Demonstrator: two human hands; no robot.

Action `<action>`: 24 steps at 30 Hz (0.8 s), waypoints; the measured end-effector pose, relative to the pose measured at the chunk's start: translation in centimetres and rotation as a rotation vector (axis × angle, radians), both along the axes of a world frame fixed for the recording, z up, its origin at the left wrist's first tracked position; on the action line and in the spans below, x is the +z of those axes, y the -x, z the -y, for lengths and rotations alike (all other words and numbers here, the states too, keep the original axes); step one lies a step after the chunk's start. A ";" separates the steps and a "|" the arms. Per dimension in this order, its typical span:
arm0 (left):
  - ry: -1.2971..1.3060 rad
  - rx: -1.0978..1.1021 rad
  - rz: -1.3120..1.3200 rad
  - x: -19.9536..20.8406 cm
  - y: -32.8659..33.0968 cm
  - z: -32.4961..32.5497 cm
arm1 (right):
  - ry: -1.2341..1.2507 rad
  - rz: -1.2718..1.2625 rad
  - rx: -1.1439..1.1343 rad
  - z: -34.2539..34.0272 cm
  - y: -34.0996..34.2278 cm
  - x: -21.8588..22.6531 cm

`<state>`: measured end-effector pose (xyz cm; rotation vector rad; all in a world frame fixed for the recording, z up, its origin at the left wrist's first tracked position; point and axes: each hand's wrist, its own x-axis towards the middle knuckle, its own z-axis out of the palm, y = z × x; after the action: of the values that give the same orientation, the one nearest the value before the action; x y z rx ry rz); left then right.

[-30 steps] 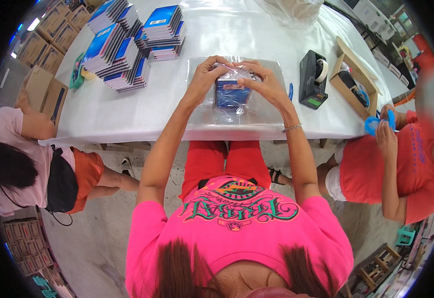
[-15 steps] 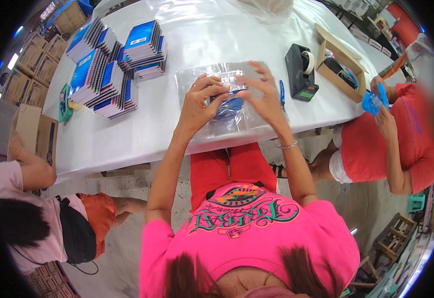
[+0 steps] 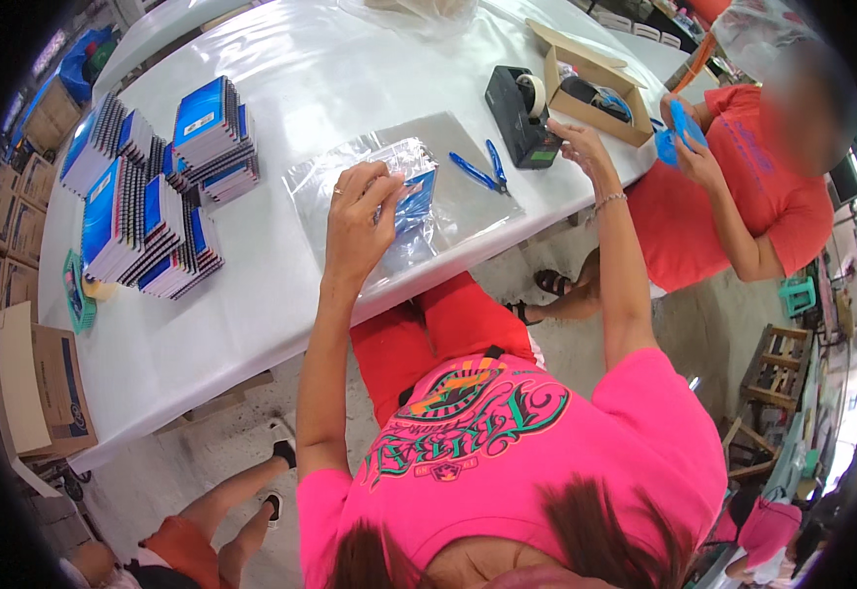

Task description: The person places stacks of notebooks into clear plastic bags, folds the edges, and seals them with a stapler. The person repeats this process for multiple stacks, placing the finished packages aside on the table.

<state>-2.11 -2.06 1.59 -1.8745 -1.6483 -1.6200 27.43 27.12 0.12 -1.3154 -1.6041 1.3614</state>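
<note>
A blue notebook (image 3: 415, 199) lies in clear plastic (image 3: 321, 182) near the table's front edge. Over its left part is my left hand (image 3: 362, 214), fingers curled and closed on the plastic. My right hand (image 3: 583, 149) is stretched out to the right, its fingertips pinched at the front end of a black tape dispenser (image 3: 507, 118), where the tape comes off its roll (image 3: 533, 95). The strip between those fingertips is too fine to make out. Between both hands lies a blue-handled cutter (image 3: 476, 171) with spread handles, on a flat clear plastic sheet (image 3: 453, 203).
Stacks of blue spiral notebooks (image 3: 144, 211) stand at the left, beside a green basket (image 3: 77, 294). An open cardboard box (image 3: 595, 103) sits behind the dispenser. At the right, a co-worker in red (image 3: 743, 187) holds something blue (image 3: 682, 135). Cartons (image 3: 51, 378) stand left of the table.
My right hand has left the plastic-wrapped notebook and reached right to the tape dispenser. My left hand has stayed on the plastic. The view has shifted, and the cutter is uncovered.
</note>
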 end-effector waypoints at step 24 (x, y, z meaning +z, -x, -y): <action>-0.153 -0.004 0.052 -1.3 0.2 -0.3 | -0.132 -0.167 -0.337 11.3 0.9 -3.5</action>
<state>-2.35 -1.76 0.25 -1.7772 -1.4932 -1.7566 26.57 15.82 -3.40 -1.2869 -1.2709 1.1083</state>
